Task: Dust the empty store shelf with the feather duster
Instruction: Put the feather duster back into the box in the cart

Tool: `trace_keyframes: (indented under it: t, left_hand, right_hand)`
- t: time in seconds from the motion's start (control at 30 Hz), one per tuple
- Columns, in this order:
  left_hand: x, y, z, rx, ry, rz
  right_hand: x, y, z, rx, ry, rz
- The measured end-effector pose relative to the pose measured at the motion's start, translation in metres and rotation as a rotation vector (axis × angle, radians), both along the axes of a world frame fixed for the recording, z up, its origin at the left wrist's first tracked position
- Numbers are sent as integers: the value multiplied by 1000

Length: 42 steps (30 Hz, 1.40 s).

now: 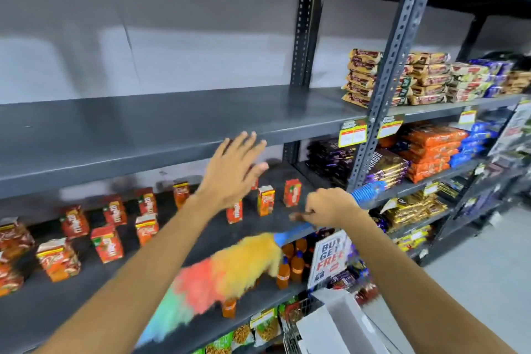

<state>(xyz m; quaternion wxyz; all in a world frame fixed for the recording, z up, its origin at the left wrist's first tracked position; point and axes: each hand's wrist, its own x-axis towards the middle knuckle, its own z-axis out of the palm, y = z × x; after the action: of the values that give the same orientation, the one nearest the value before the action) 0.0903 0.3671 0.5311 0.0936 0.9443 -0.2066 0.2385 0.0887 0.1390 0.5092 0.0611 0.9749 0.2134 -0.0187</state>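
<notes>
I see the feather duster [230, 270] in the lower middle of the view, slanting down to the left. Its fluffy head runs from yellow near the handle through red to green and blue at the tip, all blurred. Its blue handle passes through my right hand [330, 207], which is closed in a fist around it, and the ribbed blue end sticks out up and to the right of the fist. The head hangs in front of the lower shelf [86, 290] rather than the empty one.

My left hand [234, 169] is raised with fingers spread wide and holds nothing; its fingertips overlap the front edge of the empty shelf [143, 123], a dark grey metal board just above.

On the lower shelf stand scattered small red cartons [107, 243]. Orange bottles [290, 263] stand just behind the yellow part of the duster. To the right, past a perforated upright post [393, 66], stacked snack packets [425, 77] fill the neighbouring bay. A white sign reading BUY GET FREE [327, 256] hangs below my right wrist.
</notes>
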Motion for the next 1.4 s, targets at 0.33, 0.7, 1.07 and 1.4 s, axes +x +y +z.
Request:
trace_keyframes:
  t: [0.33, 0.7, 1.07, 1.4]
  left_hand:
    - [-7, -122, -129, 67, 265, -334]
    - [-29, -231, -217, 135, 552, -535]
    - [-72, -271, -342, 163, 962, -533]
    - [-94, -247, -504, 178, 1180, -453]
  right_hand:
    - [-89, -174, -43, -120, 261, -655]
    - [-165, -227, -154, -71, 365, -1124]
    - [-169, -244, -317, 122, 547, -1401]
    - [-186, -269, -497, 257, 853, -1127]
